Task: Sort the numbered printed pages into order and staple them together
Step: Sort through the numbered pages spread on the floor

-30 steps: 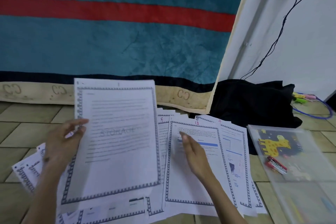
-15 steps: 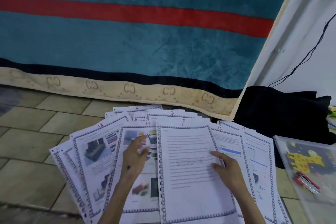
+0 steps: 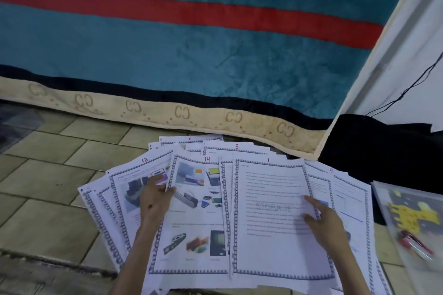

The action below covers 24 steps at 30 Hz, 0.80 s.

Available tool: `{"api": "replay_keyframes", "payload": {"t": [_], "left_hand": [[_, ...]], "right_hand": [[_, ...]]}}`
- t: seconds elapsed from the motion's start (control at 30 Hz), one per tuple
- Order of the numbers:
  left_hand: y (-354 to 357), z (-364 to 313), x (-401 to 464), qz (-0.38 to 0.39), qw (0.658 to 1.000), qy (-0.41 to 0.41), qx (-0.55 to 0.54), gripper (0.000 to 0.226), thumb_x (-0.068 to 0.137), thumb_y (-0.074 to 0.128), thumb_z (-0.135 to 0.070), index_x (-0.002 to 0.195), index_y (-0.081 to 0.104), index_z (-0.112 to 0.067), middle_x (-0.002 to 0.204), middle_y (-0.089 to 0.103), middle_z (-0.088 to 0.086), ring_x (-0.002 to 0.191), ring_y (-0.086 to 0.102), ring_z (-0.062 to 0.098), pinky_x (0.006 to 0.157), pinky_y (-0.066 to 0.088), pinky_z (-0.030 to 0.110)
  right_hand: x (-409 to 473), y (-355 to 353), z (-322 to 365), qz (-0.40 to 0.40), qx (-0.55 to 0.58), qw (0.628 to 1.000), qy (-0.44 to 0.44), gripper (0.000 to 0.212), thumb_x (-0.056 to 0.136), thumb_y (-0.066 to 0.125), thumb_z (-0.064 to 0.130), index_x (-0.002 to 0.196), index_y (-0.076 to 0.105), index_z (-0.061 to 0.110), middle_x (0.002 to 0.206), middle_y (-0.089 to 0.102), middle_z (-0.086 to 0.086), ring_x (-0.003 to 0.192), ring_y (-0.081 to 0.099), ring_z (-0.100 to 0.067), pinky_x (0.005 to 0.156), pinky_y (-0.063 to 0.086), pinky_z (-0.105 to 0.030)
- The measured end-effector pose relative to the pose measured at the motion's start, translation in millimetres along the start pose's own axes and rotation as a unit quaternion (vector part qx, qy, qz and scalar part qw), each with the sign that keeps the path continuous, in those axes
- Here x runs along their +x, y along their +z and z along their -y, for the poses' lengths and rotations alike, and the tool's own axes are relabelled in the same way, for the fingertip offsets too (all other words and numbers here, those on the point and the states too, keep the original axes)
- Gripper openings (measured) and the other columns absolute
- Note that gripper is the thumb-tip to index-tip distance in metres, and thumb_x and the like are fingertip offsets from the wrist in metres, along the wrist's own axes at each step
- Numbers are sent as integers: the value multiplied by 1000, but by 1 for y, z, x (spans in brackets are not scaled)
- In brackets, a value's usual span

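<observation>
Fanned pages [image 3: 199, 211] on tiled floor [image 3: 48, 175], long axes running away from viewer. Page 1 [image 3: 275, 211] on top at right, under right hand [image 3: 323, 220], grip released, flat. Left hand [image 3: 155, 199] pinching page 14 [image 3: 201, 189] edge. Stapler [image 3: 416, 244] farther right. Versus a second ago: page 1 lowered from left grip.

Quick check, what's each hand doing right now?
Left hand: pinching the left edge of page 14.
Right hand: open, fingers resting flat on page 1, holding nothing.
</observation>
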State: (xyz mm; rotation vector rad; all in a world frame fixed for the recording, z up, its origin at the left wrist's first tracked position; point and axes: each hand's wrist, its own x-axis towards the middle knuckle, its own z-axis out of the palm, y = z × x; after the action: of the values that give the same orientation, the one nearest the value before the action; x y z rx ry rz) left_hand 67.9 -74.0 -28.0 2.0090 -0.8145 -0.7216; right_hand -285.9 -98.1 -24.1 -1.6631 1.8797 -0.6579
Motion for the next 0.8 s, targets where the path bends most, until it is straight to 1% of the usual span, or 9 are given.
{"api": "replay_keyframes", "payload": {"t": [0.07,0.13,0.23,0.33,0.43,0.53,0.6,0.67,0.8], "left_hand": [[-1,6,5,22,998,15,49,14,85,65,-13,95,61,-4,83,66,16,82,61,28,66,39,28],[0,11,8,33,992,39,117,28,89,59,-19,68,47,-6,59,47,9,63,47,25,55,30,32],[-4,10,9,43,988,62,132,28,94,51,-23,71,49,-7,62,51,10,68,48,23,55,31,31],[-9,6,10,61,998,-23,-9,34,97,45,-28,73,56,-7,67,57,10,82,59,30,70,42,34],[-14,-5,4,114,951,-167,-235,55,96,29,-51,96,61,-6,96,62,15,99,60,33,87,47,43],[-21,-12,-1,202,905,-220,-304,82,88,14,-67,102,61,-2,102,62,16,94,58,30,77,47,39],[-26,-12,1,234,903,-201,-300,88,84,9,-72,95,66,-6,106,63,18,92,59,31,74,49,37],[-30,-11,5,276,900,-177,-287,90,81,5,-75,95,68,-11,107,64,13,94,60,28,71,49,37],[-31,-17,3,392,860,-159,-285,96,78,4,-78,103,69,-11,107,70,5,99,66,25,76,56,37]], "right_hand": [[0,-3,-4,-3,-40,999,19,47,88,56,-1,134,49,9,135,51,-17,91,62,-27,77,46,-30],[2,-4,-9,11,-65,996,57,44,88,55,1,131,52,11,140,43,-20,104,57,-33,78,46,-32],[3,4,1,-29,-240,969,59,39,88,57,9,125,57,19,148,30,-15,130,29,-37,100,33,-46],[-15,31,56,-121,-71,988,-68,23,91,55,8,112,62,14,124,53,-16,106,53,-31,85,42,-39],[-47,72,130,59,167,977,-119,12,94,52,29,102,46,24,107,59,5,90,60,-9,72,45,-25],[-65,116,166,236,164,950,-120,50,82,59,54,115,32,28,123,49,13,113,53,-5,84,45,-15],[-70,134,173,258,115,952,-122,67,72,64,64,116,24,33,128,47,11,122,46,-5,95,44,-26],[-71,138,176,253,87,956,-125,63,72,68,54,110,21,33,124,51,8,117,52,-8,93,48,-34],[-61,120,173,254,164,950,-85,50,82,62,10,107,24,31,90,62,10,69,61,9,62,49,-11]]}}
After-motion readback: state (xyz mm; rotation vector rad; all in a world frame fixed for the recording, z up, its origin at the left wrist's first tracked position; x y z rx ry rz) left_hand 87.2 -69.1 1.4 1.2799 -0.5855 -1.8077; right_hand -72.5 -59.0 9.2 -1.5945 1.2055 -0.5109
